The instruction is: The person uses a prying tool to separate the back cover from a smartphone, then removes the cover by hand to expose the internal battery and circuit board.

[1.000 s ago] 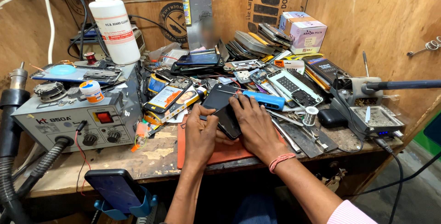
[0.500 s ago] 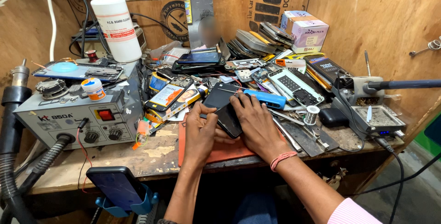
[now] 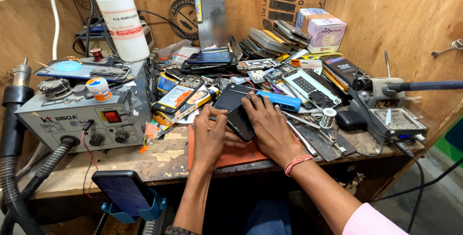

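Observation:
A black phone [image 3: 239, 121] lies tilted on an orange work mat [image 3: 231, 155] near the front edge of a cluttered wooden bench. My left hand [image 3: 211, 136] curls against the phone's left side, fingers bent at its edge. My right hand [image 3: 271, 129], with a pink thread band at the wrist, lies flat over the phone's right side and holds it down. A second dark phone [image 3: 230, 97] lies just behind, beside a blue tool handle [image 3: 284, 101].
A grey hot-air rework station [image 3: 79, 119] with hose stands at left, a white bottle [image 3: 124, 20] behind it. Phones and parts pile at the back. At right are a solder roll [image 3: 328, 118], a metal tray [image 3: 398, 121] and a soldering iron holder [image 3: 386, 90]. A phone sits in a blue stand [image 3: 125, 196] at the front.
Both hands stay on the black phone, with only small shifts of the fingers. The view has tipped slightly.

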